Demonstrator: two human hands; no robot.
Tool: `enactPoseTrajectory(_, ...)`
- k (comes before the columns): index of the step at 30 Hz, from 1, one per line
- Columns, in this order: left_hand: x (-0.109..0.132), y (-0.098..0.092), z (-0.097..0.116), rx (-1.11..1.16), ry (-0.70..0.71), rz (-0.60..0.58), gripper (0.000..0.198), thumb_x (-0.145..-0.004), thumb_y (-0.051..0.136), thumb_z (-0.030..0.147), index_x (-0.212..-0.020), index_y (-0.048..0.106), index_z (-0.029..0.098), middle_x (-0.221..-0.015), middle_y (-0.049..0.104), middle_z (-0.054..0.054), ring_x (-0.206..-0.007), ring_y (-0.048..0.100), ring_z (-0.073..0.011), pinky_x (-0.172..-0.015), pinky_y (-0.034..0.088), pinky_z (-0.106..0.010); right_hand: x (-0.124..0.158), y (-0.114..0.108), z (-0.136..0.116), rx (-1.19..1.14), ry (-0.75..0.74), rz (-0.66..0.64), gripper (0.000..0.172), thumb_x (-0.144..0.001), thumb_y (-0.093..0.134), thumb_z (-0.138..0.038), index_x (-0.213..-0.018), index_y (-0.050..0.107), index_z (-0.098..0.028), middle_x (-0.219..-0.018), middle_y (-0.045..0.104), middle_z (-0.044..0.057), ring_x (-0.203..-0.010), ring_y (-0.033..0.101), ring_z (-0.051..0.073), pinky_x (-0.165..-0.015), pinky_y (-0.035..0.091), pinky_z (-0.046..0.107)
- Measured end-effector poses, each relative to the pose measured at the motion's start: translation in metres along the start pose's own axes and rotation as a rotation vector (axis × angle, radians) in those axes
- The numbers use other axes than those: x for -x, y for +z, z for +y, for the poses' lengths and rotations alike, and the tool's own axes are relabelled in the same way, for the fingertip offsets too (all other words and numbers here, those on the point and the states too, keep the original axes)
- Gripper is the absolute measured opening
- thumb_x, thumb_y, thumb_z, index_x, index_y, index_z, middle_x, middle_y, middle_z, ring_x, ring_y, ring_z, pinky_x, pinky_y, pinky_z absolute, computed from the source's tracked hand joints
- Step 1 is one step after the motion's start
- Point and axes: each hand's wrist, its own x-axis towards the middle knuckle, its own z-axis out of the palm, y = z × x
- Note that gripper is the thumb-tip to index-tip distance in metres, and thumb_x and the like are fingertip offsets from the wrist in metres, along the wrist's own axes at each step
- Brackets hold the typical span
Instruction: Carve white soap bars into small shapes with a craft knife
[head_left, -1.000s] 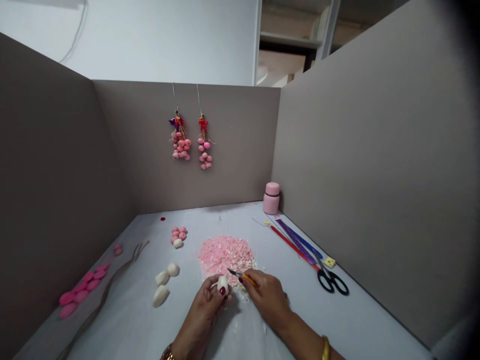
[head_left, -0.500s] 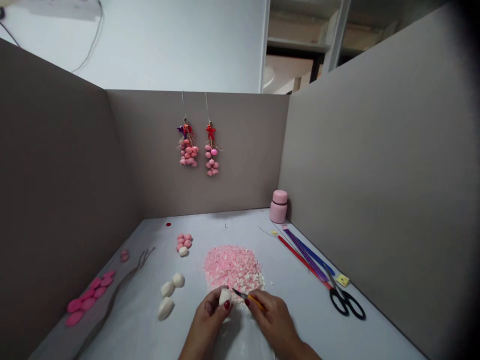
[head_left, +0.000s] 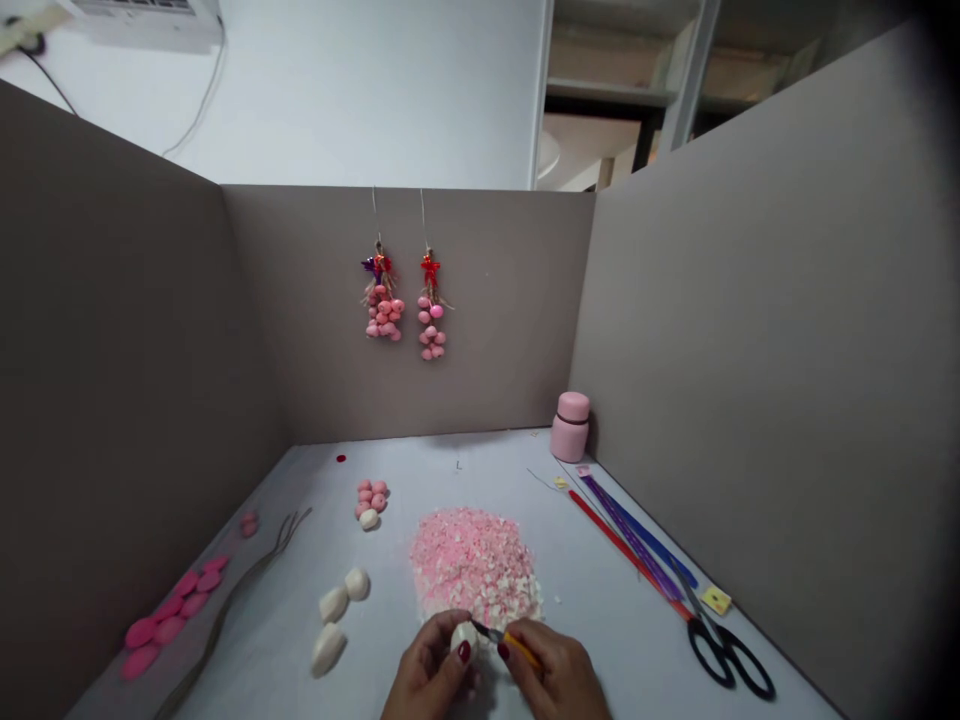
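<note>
Left hand: bottom centre of the frame, left hand (head_left: 429, 672) with thumb and fingers closed around a rounded white lump (head_left: 463, 636).
Right hand: just beside it, right hand (head_left: 559, 668) clamped on the yellow handle of a small craft knife (head_left: 523, 651), its dark blade pointing left at the lump.
Shavings: pink and white shavings (head_left: 472, 560), heaped just above the hands.
Lower left: three white lumps (head_left: 328, 650) on the white surface (head_left: 397, 590).
Far lower left: bright pink flattened ovals (head_left: 169, 629).
Lower right: black-handled scissors (head_left: 726, 655).
Upper centre: two hanging bunches of pink beads (head_left: 431, 340).
</note>
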Motion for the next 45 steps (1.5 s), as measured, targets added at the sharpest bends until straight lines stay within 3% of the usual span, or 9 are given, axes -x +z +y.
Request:
enactPoseTrajectory(8, 0.003, 0.001, 0.002, -0.057, -0.012, -0.012, 0.043, -0.060, 0.083, 0.051, -0.086, 0.073, 0.017, -0.072, 0.069, -0.004, -0.055, 0.060, -0.0129, -0.055, 0.043, -0.025, -0.002, -0.001, 0.000, -0.049, 0.029, -0.031, 0.038, -0.098, 0.038, -0.045, -0.073, 0.056, -0.023, -0.066, 0.061, 0.000, -0.060, 0.059, 0.016, -0.056, 0.039, 0.024)
enactPoseTrajectory(22, 0.003, -0.002, 0.002, -0.116, 0.055, -0.086, 0.043, -0.066, 0.081, 0.047, -0.096, 0.074, 0.018, -0.083, 0.071, -0.007, -0.067, 0.059, -0.0162, -0.062, 0.045, -0.026, -0.002, -0.007, -0.008, -0.106, 0.052, 0.075, 0.041, -0.097, 0.040, -0.047, -0.071, 0.058, -0.022, -0.062, 0.060, 0.001, -0.057, 0.058, 0.017, -0.055, 0.040, 0.025)
enactPoseTrajectory(26, 0.001, 0.000, 0.001, -0.077, 0.090, -0.100, 0.039, -0.063, 0.083, 0.044, -0.087, 0.075, 0.015, -0.072, 0.069, -0.006, -0.064, 0.057, -0.0152, -0.061, 0.043, -0.025, -0.001, -0.006, -0.004, -0.100, 0.034, 0.060, 0.037, -0.098, 0.041, -0.042, -0.073, 0.058, -0.021, -0.065, 0.061, 0.001, -0.060, 0.060, 0.017, -0.057, 0.041, 0.024)
enactPoseTrajectory(33, -0.002, -0.001, -0.001, -0.008, 0.099, -0.002, 0.036, -0.060, 0.086, 0.041, -0.082, 0.074, 0.016, -0.068, 0.070, -0.005, -0.059, 0.058, -0.0144, -0.056, 0.043, -0.024, 0.000, -0.003, -0.001, -0.094, -0.005, 0.066, 0.036, -0.098, 0.040, -0.042, -0.075, 0.059, -0.022, -0.065, 0.061, 0.001, -0.059, 0.059, 0.016, -0.056, 0.041, 0.023)
enactPoseTrajectory(38, 0.003, -0.004, -0.001, 0.043, 0.106, 0.101, 0.043, -0.059, 0.087, 0.042, -0.093, 0.075, 0.017, -0.078, 0.074, -0.007, -0.071, 0.065, -0.0180, -0.070, 0.050, -0.027, 0.000, -0.003, -0.001, -0.097, -0.021, 0.096, 0.039, -0.099, 0.039, -0.044, -0.074, 0.059, -0.021, -0.063, 0.060, 0.001, -0.055, 0.057, 0.015, -0.054, 0.040, 0.023)
enactPoseTrajectory(42, 0.007, 0.006, 0.003, 0.124, 0.111, 0.178, 0.046, -0.054, 0.088, 0.045, -0.089, 0.076, 0.017, -0.086, 0.076, -0.009, -0.087, 0.068, -0.0246, -0.082, 0.050, -0.031, 0.000, 0.001, 0.002, -0.108, -0.039, 0.146, 0.042, -0.098, 0.039, -0.047, -0.071, 0.059, -0.022, -0.059, 0.057, -0.001, -0.052, 0.056, 0.014, -0.051, 0.039, 0.022)
enactPoseTrajectory(45, 0.006, 0.018, 0.006, 0.190, 0.093, 0.270, 0.046, -0.053, 0.089, 0.044, -0.088, 0.076, 0.017, -0.087, 0.076, -0.008, -0.083, 0.068, -0.0222, -0.080, 0.051, -0.029, 0.001, 0.004, 0.002, -0.141, -0.044, 0.193, 0.040, -0.097, 0.042, -0.047, -0.072, 0.060, -0.022, -0.059, 0.058, -0.001, -0.051, 0.056, 0.014, -0.051, 0.039, 0.021)
